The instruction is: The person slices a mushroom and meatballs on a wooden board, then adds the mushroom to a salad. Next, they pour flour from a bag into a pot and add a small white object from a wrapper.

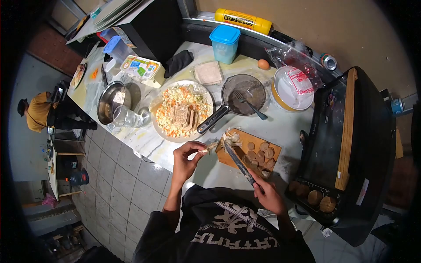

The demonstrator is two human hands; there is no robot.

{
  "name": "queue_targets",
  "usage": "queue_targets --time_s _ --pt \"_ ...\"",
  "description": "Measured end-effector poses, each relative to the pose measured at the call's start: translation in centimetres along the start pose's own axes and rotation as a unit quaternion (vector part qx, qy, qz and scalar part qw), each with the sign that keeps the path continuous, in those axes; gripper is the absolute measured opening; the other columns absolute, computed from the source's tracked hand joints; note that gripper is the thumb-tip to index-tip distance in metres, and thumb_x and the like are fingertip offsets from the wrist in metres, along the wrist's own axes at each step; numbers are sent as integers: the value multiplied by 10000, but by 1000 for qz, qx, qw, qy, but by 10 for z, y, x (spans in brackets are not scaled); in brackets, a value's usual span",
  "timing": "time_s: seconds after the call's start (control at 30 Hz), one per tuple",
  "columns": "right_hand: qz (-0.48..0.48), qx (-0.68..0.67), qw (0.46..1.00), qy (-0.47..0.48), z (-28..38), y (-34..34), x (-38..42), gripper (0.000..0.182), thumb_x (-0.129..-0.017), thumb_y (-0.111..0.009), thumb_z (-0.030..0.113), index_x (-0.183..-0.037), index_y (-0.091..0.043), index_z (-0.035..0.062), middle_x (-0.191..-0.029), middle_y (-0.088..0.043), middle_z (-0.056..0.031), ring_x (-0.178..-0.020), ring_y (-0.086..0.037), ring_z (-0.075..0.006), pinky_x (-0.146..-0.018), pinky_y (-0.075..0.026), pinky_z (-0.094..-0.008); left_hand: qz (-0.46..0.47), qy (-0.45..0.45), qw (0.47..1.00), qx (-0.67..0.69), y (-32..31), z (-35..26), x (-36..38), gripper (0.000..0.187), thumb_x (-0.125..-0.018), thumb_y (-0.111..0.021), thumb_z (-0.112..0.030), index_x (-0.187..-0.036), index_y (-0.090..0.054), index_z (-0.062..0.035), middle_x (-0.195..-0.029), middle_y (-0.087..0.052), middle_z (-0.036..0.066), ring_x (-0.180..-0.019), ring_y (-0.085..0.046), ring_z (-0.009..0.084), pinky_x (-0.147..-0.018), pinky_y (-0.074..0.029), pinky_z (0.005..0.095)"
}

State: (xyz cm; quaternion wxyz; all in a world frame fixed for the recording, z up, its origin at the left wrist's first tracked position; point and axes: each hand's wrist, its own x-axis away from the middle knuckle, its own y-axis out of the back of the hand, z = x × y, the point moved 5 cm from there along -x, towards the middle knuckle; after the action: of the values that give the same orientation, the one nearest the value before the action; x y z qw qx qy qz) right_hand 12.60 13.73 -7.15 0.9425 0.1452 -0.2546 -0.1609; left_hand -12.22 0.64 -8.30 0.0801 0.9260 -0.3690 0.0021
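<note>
My left hand (pixel 187 158) is closed in a pinch on a small pale piece of food (pixel 210 147), just off the left edge of the wooden cutting board (pixel 225 158). My right hand (pixel 269 195) grips a knife (pixel 237 158) by its dark handle. Its blade slants across the board, tip close to a heap of whitish scraps (pixel 235 138). Right of the blade lie several round brown slices (pixel 260 156). A plate (pixel 207 90) of chopped white, orange and green bits, with brown slices stacked in the middle, stands beyond my left hand.
A frying pan (pixel 237 81) holding a fork (pixel 251 105) sits behind the board. Nearby are a white bowl (pixel 285 98), an egg (pixel 263 64) and a blue-lidded container (pixel 224 46). A black oven (pixel 346 149) borders the right. A metal pot (pixel 105 103) and clear cup (pixel 125 117) stand left; a person (pixel 38 111) is farther off.
</note>
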Motion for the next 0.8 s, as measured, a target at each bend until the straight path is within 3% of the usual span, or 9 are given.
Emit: queue_targets --time_s 0.07,0.1,0.17,0.27,0.8 --pt "0 -35 999 4 -1 -2 -1 504 -944 -452 16 -1427 -391 150 -606 -483 -44 -546 -505 -100 -588 -456 -255 -13 -21 1000 -6 1 -4 1 141 -771 -696 72 -899 -682 14 -978 -678 121 -938 -652 187 -824 -529 300" --pt "1 -35 999 5 -3 -3 -1 504 -944 -452 16 -1427 -391 150 -606 -483 -44 -546 -505 -100 -588 -456 -255 -14 -21 1000 -6 3 -4 2 141 -771 -696 72 -899 -682 14 -978 -678 121 -938 -652 187 -824 -529 300" --pt "23 -90 995 -22 -11 -7 -2 509 -949 -440 7 -1436 -376 142 -651 -483 -20 -570 -491 -86 -593 -444 -240 -20 -108 989 -102 5 -13 3 141 -745 -706 79 -858 -705 -6 -999 -672 119 -952 -652 211 -858 -521 315" --pt "40 -91 995 -21 -16 -10 -3 508 -974 -427 57 -1453 -349 207 -620 -474 -18 -580 -472 -85 -583 -434 -248 -35 -109 990 -81 5 -13 3 145 -721 -717 81 -832 -717 -13 -1017 -665 116 -958 -652 225 -877 -512 325" --pt "21 -89 995 -44 -20 -12 -6 508 -969 -430 53 -1451 -352 192 -656 -473 -34 -600 -488 -104 -616 -442 -258 -45 -129 988 -77 6 -12 7 181 -701 -710 110 -826 -721 -20 -1036 -652 110 -972 -646 222 -864 -510 316"
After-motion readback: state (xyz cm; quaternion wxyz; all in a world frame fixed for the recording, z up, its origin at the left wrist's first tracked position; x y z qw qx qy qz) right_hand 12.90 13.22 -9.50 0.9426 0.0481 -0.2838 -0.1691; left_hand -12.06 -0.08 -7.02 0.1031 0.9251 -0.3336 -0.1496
